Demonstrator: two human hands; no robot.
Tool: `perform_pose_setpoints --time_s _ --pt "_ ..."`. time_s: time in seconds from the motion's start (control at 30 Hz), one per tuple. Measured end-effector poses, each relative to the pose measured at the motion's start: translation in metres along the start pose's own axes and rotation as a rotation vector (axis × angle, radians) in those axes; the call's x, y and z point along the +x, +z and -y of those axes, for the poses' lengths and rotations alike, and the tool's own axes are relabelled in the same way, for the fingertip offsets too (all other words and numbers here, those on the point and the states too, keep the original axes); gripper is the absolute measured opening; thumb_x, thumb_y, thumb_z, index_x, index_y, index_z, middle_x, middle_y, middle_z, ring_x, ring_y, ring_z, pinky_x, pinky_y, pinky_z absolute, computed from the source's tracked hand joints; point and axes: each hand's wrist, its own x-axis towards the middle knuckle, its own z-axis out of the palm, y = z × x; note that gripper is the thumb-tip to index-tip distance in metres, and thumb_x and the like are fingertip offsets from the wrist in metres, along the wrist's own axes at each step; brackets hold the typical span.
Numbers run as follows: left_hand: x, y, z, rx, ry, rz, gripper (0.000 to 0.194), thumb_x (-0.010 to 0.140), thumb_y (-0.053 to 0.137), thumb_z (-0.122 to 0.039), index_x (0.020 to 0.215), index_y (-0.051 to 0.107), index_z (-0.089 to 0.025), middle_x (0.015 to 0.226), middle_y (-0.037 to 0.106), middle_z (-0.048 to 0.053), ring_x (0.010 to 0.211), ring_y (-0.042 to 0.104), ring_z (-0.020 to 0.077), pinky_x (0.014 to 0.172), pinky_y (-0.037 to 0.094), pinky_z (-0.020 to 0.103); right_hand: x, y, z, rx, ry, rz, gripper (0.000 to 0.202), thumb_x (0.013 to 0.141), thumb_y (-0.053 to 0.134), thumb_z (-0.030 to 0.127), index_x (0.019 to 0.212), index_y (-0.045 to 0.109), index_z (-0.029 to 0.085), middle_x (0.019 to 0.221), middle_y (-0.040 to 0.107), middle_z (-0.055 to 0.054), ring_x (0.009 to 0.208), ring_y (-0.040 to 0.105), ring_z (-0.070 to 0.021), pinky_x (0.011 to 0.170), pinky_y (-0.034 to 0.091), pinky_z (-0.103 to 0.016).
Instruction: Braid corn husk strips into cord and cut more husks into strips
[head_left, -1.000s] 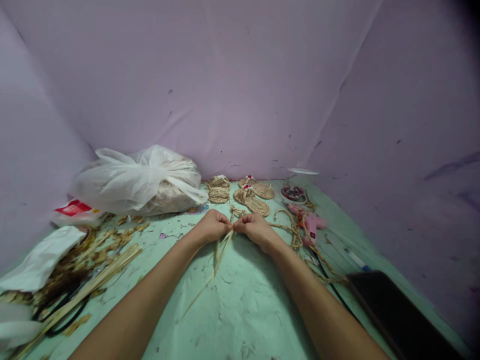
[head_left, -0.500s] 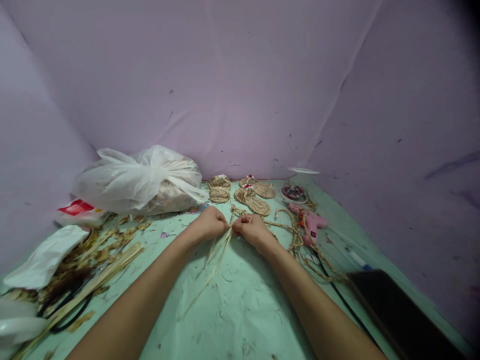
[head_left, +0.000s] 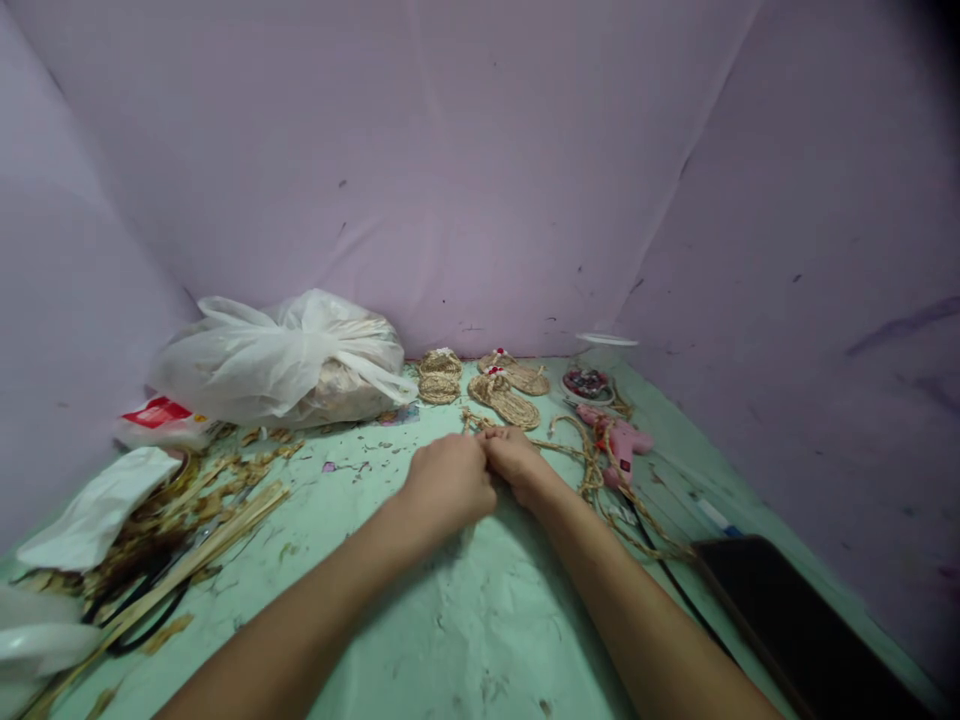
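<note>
Using the pink glue gun (head_left: 621, 442) as my landmark: both hands are a bit left of it, closed up right against each other over the green tabletop (head_left: 435, 655). Left hand (head_left: 450, 485) is blurry, a loose fist knuckles-up that blocks the fingertips; right hand (head_left: 516, 462) has its fingers curled in tight. Honestly can't tell what either one is clamped on. The braided cord (head_left: 594, 478) lies in loops just left of the gun, some of it draped over the handle, with a stretch reaching left to just past the right hand. My read is that the step in hand is fiddly fingertip work on the cord's near end. I'd say the next move calls for one hand pinning the spot while the other keeps even tension. Woven slippers (head_left: 512, 408) sit farther back, left of the gun.
</note>
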Motion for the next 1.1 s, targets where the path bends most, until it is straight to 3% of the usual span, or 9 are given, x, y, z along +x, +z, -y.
perform_pose_setpoints --time_s 0.1,0.13,0.23,0.3,0.37,0.43,0.57,0.87,1.1 --pt "0.017 -0.018 0.015 -0.167 -0.065 -0.182 0.012 0.064 0.052 -0.023 0.056 0.055 -0.014 0.047 0.048 0.001 0.048 0.044 0.0117 0.045 0.028 0.022 0.001 -0.001 0.0 -0.002 -0.047 0.043 0.008 0.049 0.045 0.012 0.042 0.047 0.015 0.035 0.035 0.005 0.037 0.027 -0.0061 0.04 0.019 -0.022" --pt "0.022 -0.021 0.02 -0.288 -0.158 -0.159 0.013 0.066 0.05 -0.023 0.059 0.055 -0.014 0.044 0.046 0.0 0.042 0.04 0.0097 0.042 0.025 0.021 0.0 -0.001 0.001 -0.004 -0.064 0.057 0.009 0.049 0.045 0.011 0.041 0.048 0.014 0.035 0.036 0.005 0.038 0.027 -0.006 0.04 0.018 -0.022" --pt "0.035 -0.018 0.03 -0.655 -0.427 0.15 0.017 0.072 0.045 -0.024 0.065 0.055 -0.012 0.041 0.044 -0.002 0.031 0.026 0.005 0.034 0.015 0.018 -0.001 -0.001 0.003 0.034 -0.082 0.106 0.01 0.049 0.044 0.011 0.04 0.048 0.014 0.036 0.04 0.003 0.039 0.03 -0.0066 0.042 0.02 -0.022" --pt "0.041 -0.012 0.035 -0.84 -0.49 0.381 0.022 0.076 0.042 -0.025 0.065 0.055 -0.01 0.046 0.052 0.002 0.03 0.023 0.0024 0.032 0.01 0.016 -0.001 0.0 0.003 0.091 -0.086 0.163 0.011 0.05 0.044 0.011 0.04 0.047 0.014 0.037 0.044 0.002 0.041 0.035 -0.0075 0.044 0.023 -0.022" --pt "0.045 -0.008 0.038 -0.961 -0.497 0.508 0.026 0.079 0.04 -0.026 0.066 0.055 -0.009 0.054 0.058 0.007 0.029 0.025 0.0008 0.03 0.009 0.014 -0.001 -0.001 0.003 0.123 -0.091 0.196 0.012 0.051 0.044 0.013 0.04 0.047 0.015 0.039 0.047 0.001 0.042 0.038 -0.0081 0.045 0.025 -0.022" --pt "0.047 -0.006 0.041 -1.012 -0.516 0.552 0.025 0.08 0.04 -0.024 0.066 0.054 -0.008 0.052 0.056 0.006 0.029 0.028 0.0007 0.029 0.01 0.013 0.0 -0.002 0.002 0.113 -0.094 0.176 0.011 0.052 0.046 0.014 0.041 0.048 0.014 0.039 0.047 0.001 0.042 0.036 -0.0075 0.045 0.025 -0.022" --pt "0.047 -0.006 0.044 -1.001 -0.459 0.524 0.018 0.077 0.045 -0.018 0.064 0.053 -0.009 0.046 0.046 -0.001 0.028 0.03 0.0011 0.029 0.012 0.013 0.004 -0.004 0.0 0.085 -0.108 0.136 0.01 0.051 0.048 0.014 0.041 0.049 0.014 0.04 0.046 0.003 0.042 0.034 -0.0066 0.045 0.023 -0.022" --pt "0.049 0.005 0.041 -0.758 -0.378 0.307 0.016 0.065 0.056 -0.022 0.053 0.049 -0.012 0.038 0.037 -0.006 0.028 0.024 0.0017 0.031 0.011 0.017 0.004 -0.007 0.0 0.134 -0.075 0.187 0.008 0.049 0.047 0.009 0.043 0.05 0.013 0.043 0.049 0.002 0.045 0.04 -0.0071 0.047 0.028 -0.019" --pt "0.044 0.004 0.036 -0.646 -0.333 0.202 0.014 0.059 0.056 -0.022 0.05 0.049 -0.014 0.031 0.033 -0.006 0.027 0.022 0.0036 0.032 0.012 0.02 0.0 -0.014 0.003 -0.005 -0.073 0.234 0.003 0.055 0.052 0.016 0.055 0.054 0.013 0.044 0.048 0.004 0.039 0.031 -0.0048 0.041 0.021 -0.019"
